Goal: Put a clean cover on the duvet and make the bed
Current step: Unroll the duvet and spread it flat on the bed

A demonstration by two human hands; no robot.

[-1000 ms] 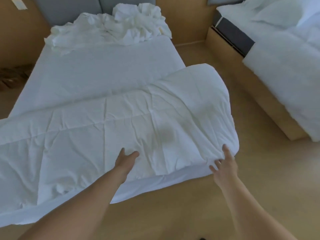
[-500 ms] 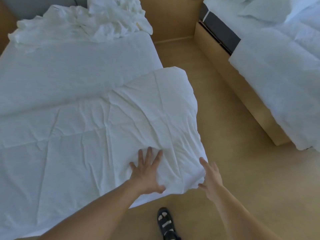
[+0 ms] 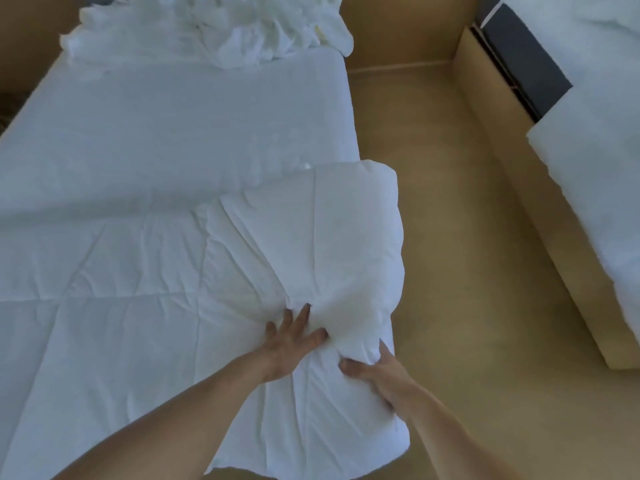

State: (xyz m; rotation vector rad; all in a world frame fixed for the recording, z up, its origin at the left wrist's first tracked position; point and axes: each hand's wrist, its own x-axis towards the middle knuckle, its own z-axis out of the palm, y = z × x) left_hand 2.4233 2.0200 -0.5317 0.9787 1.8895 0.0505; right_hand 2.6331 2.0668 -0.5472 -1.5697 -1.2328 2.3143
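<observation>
Duvet lies across foot of bed, right end overhanging. Left hand: fingers spread wide, pressed flat into duvet, fabric bunched ahead. Right hand: thumb over duvet's near edge, fingers hidden beneath, probably gripping it. Crumpled linen at bed's head.

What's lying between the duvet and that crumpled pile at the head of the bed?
Just bare sheet between duvet and pile, in the head view.

Head camera looks down, near the bed.
</observation>
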